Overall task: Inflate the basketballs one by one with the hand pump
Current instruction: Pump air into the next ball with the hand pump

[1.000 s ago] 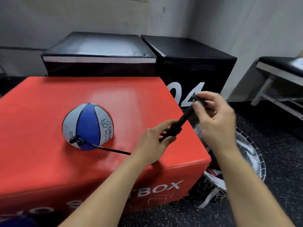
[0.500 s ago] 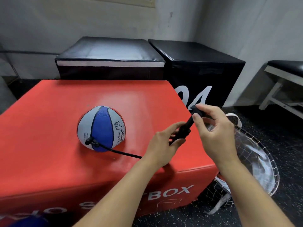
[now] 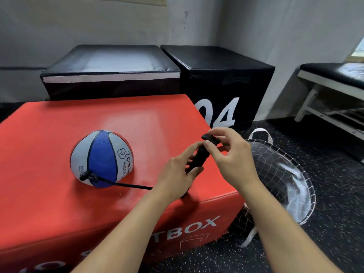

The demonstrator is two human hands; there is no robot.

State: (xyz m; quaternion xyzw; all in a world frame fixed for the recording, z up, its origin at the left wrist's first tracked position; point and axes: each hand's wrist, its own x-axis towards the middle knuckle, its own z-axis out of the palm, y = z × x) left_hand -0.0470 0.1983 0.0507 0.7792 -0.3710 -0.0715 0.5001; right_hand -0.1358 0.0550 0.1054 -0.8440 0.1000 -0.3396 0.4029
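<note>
Closest to me, my left hand (image 3: 177,174) wraps the black barrel of the hand pump (image 3: 200,158), fingers curled round it and thumb pressed underneath. My right hand (image 3: 230,158) sits just beyond, fingers pinching the pump's T-handle (image 3: 209,138) at the top of the stroke rod. I judge the pump to be light, rigid plastic, a little slick; the barrel wants a full wrap to steady it, and the handle needs only a fingertip pinch on the short strokes.

From the barrel a thin black hose (image 3: 128,185) trails left across the red plyo box (image 3: 49,194), which serves as my bench. The hose looks soft and easily kinked, so I would keep it slack. It ends at a needle fitting (image 3: 86,175) seated in the near side of the small basketball (image 3: 101,158), which rests on the box top, well to the left of my hands. The ball, blue and white with a red panel, looks light, rubbery and grippy, and free to roll; a hard tug could bend the needle.

On the ball I read "CHILD", cut off, under a thumbs-up logo, with small print too fine to make out. The box front shows "TBOX", partly hidden. Right of it stands a mesh ball bag (image 3: 281,182). Behind, a black box (image 3: 226,85) bears "04".
</note>
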